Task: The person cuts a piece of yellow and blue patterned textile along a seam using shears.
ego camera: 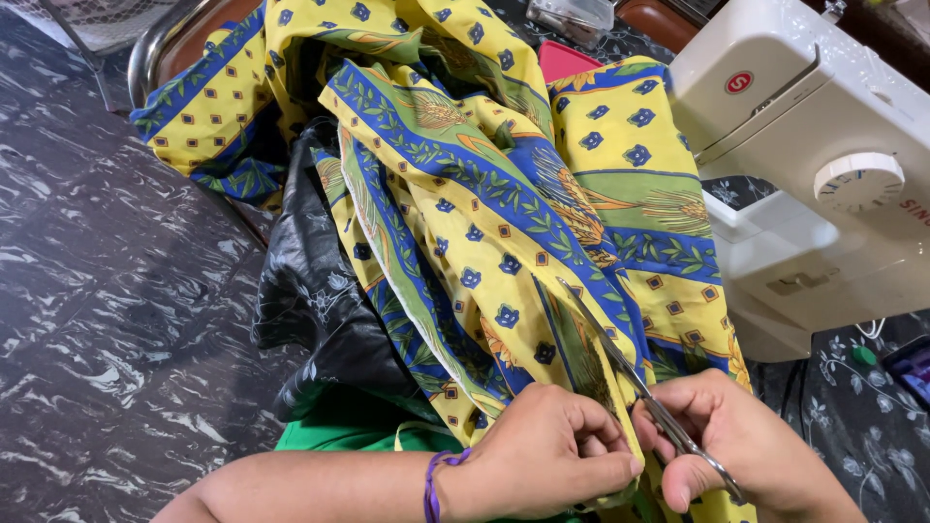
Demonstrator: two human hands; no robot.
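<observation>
Printed fabric being snipped.
Yellow-blue cloth (pixel 484 232) is being pinched by the left hand (pixel 542 455); scissors (pixel 644 397) are being gripped by the right hand (pixel 746 446) alongside.

Beneath the left hand's fingers (pixel 591 441) the yellow patterned fabric (pixel 484 223) is hidden. The scissors (pixel 659 412) handles vanish inside the right hand's fingers (pixel 693 479), whose wrist the bottom edge cuts off.
</observation>
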